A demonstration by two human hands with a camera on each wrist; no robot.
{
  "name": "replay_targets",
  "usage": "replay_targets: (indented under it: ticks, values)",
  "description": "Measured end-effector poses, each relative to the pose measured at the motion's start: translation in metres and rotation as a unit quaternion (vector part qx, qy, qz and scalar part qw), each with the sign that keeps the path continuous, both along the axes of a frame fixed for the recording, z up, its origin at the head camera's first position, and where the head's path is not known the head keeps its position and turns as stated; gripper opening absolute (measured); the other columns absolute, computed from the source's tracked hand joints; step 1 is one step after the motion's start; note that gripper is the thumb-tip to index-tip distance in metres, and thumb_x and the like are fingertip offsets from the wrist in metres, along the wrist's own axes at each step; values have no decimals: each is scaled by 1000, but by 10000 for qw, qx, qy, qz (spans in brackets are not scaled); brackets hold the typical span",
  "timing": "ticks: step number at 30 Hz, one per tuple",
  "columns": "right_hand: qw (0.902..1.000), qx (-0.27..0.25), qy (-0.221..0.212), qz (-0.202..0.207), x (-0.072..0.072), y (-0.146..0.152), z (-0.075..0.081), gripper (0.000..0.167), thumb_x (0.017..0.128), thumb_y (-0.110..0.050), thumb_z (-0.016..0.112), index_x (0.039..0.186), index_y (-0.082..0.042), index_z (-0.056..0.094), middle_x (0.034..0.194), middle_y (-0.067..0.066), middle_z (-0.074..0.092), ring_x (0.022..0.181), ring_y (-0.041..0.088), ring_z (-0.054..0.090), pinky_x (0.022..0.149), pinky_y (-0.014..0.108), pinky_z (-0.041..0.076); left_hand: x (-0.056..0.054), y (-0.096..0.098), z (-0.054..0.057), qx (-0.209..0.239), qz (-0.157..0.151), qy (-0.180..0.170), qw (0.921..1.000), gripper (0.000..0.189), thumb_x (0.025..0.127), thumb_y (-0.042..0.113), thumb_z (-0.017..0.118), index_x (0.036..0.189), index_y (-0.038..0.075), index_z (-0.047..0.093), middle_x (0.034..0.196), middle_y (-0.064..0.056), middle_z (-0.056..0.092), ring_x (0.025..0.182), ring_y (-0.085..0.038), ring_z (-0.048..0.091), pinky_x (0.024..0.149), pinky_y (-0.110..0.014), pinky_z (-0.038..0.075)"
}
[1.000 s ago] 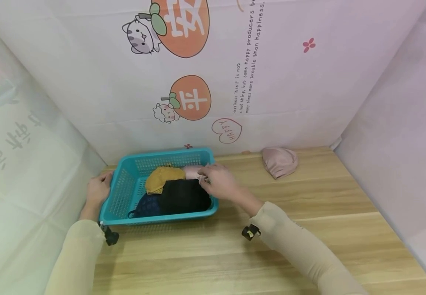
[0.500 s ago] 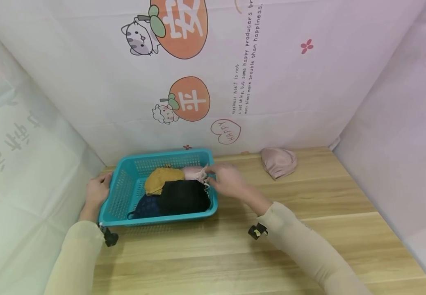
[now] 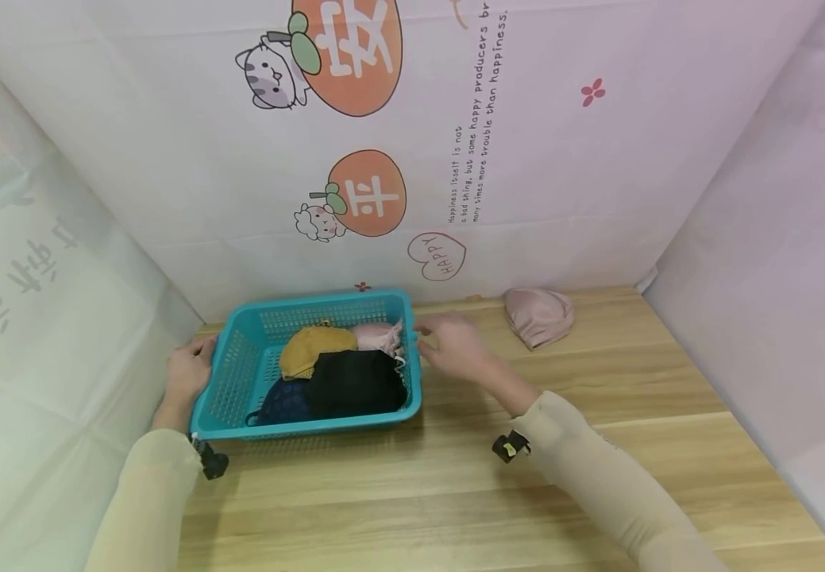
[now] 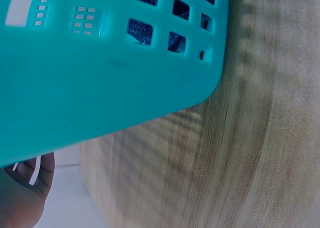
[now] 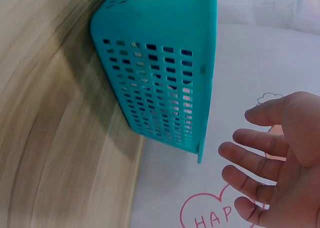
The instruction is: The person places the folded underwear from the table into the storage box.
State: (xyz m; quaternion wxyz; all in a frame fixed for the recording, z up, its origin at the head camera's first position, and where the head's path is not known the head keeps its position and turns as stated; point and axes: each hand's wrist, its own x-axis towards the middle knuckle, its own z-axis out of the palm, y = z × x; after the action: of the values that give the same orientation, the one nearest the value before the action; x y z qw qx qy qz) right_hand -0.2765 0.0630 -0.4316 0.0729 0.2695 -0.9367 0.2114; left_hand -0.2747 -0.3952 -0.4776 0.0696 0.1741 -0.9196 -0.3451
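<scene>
A turquoise plastic basket (image 3: pixel 312 429) with perforated sides stands on the wooden table. Inside lie a mustard-yellow cloth piece (image 3: pixel 315 349), a pale pink one (image 3: pixel 376 338) with a frilly edge, a folded black cloth (image 3: pixel 358 385) and a dark navy cloth (image 3: pixel 285 401). My left hand (image 3: pixel 189 372) grips the basket's left rim; its curled fingers (image 4: pixel 46 173) show behind the rim in the left wrist view. Just outside the right rim is my right hand (image 3: pixel 458 349), fingers loosely spread and holding nothing. In the right wrist view this hand (image 5: pixel 280 163) hangs apart from the basket wall.
On the table at the back right lies a dusty-pink, cap-shaped cloth (image 3: pixel 539 316). A white printed curtain (image 3: pixel 541 183) rises behind the table, with more white sheets along the left and right sides. Bare wood (image 3: pixel 398 508) stretches in front of the basket.
My right hand has let go of the pale pink cloth and moved rightward out of the basket, past its right rim. The left hand stays on the left rim.
</scene>
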Motion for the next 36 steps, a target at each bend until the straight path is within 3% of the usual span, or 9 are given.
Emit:
replay_targets:
  ticks: [8, 24, 36]
  values:
    - [9997, 124, -44, -210, -1, 14, 0, 35, 95, -25, 64, 126, -8, 67, 118, 7, 73, 110, 28, 67, 101, 48, 48, 0, 0, 2, -9, -38, -84, 10000, 53, 110, 39, 27, 144, 8, 53, 143, -22, 55, 120, -40, 57, 91, -51, 47]
    - [9990, 167, -10, -403, -6, 40, -4, 39, 93, -29, 65, 126, -7, 67, 116, 10, 74, 108, 31, 68, 98, 47, 50, 0, 0, 0, 96, -12, -137, 9999, 53, 110, 39, 27, 146, 8, 49, 147, -22, 52, 130, -44, 52, 101, -58, 44]
    - [9979, 149, -168, -614, -5, 58, 1, 42, 94, -31, 66, 129, -9, 65, 118, 11, 73, 111, 32, 67, 97, 49, 51, 1, 0, -1, -45, 15, -126, 9999, 54, 110, 41, 26, 145, 9, 51, 142, -22, 56, 110, -35, 56, 81, -41, 46]
